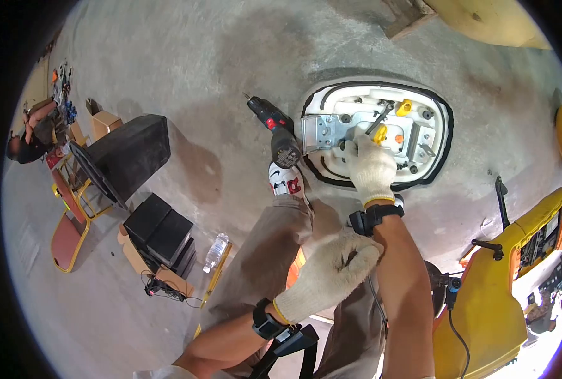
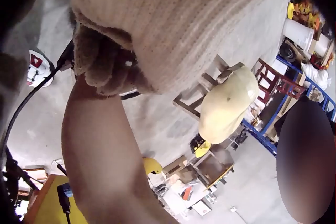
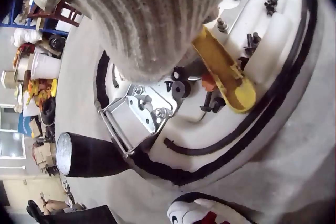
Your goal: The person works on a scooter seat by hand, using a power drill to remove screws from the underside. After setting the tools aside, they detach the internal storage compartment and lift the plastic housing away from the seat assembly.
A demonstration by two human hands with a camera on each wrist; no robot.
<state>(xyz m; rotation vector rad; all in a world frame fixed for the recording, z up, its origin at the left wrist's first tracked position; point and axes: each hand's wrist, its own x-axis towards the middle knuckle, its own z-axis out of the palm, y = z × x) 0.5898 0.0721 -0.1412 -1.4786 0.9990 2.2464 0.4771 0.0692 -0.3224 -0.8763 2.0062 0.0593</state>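
A white oval seat-like shell (image 1: 350, 95) with a black rim lies on the floor. My gloved right hand (image 1: 368, 165) is over its lower middle, fingers curled round the handle of a dark wrench-like tool (image 1: 382, 117). The right wrist view shows the glove (image 3: 152, 19) above the shell, beside a yellow part (image 3: 226, 77), a metal hinge bracket (image 3: 142, 111) and loose dark bolts; the tool is hidden there. My gloved left hand (image 1: 330, 273) is beside my right forearm, its fingers curled in the left wrist view (image 2: 105, 61), with no held object clearly visible.
A black cordless drill (image 1: 274, 123) stands beside the shell, near a shoe (image 1: 286, 179). Left are a black bin (image 1: 126, 155), boxes (image 1: 161, 230), a bottle (image 1: 216, 251) and a chair (image 1: 69, 240). Yellow machine bodywork (image 1: 489, 309) is at lower right.
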